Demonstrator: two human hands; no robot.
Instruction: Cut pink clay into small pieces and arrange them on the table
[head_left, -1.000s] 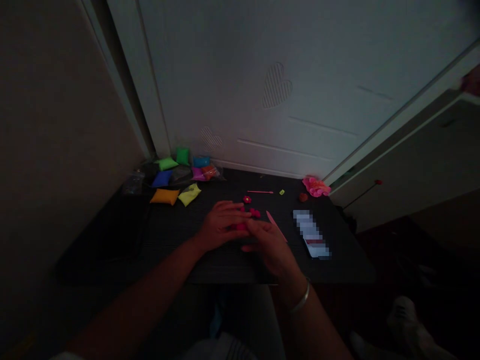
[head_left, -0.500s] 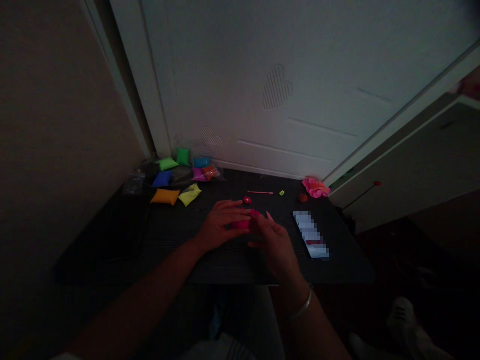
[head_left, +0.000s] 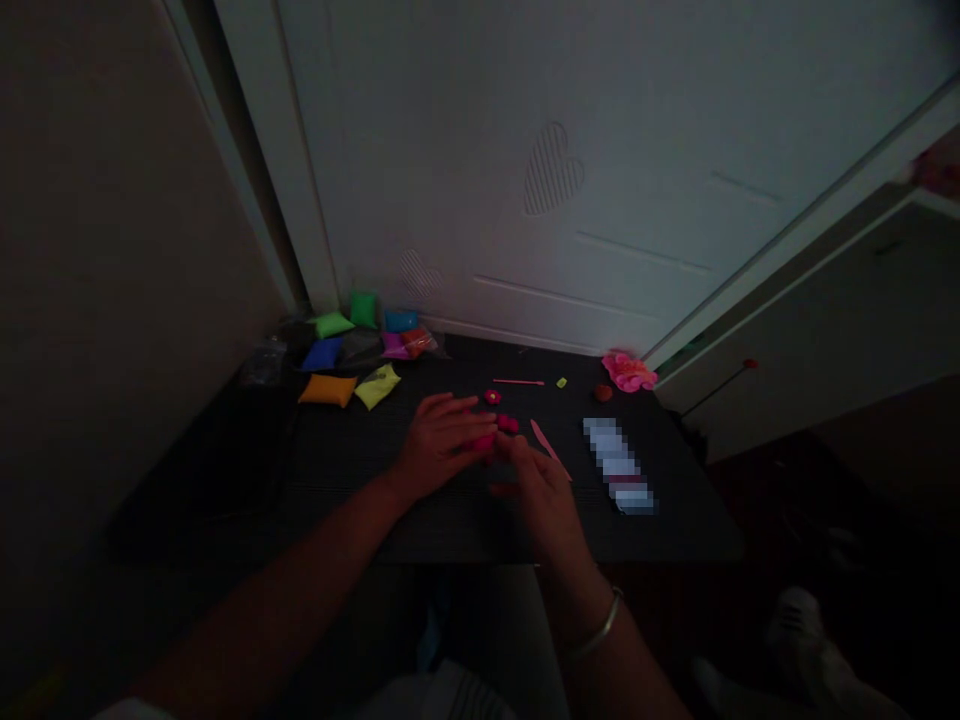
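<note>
My left hand (head_left: 442, 440) is stretched over the table with its fingers out straight. A piece of red-pink modelling clay (head_left: 482, 441) shows between its fingers and thumb, partly covered by them. From the right, my right hand (head_left: 536, 480) reaches to the same clay, its fingertips at the clay's edge and its lower finger apart. Just beyond lie small red clay balls (head_left: 508, 425) and a small red clay flower (head_left: 492, 397) with a pale centre. Beside my right hand is a pink clay knife (head_left: 551, 450).
Several coloured clay packets, among them an orange packet (head_left: 328, 390) and a yellow packet (head_left: 377, 387), lie at the back left. A thin pink tool (head_left: 519, 382), a brown ball (head_left: 603, 393), a pink flower (head_left: 630, 372) and a phone (head_left: 619, 465) occupy the right side. A white door (head_left: 450, 150) stands behind.
My right hand shifted slightly right, covered part of the pink knife, then uncovered it. Its fingertips moved along the clay's edge. My left hand stays almost in place over the clay.
</note>
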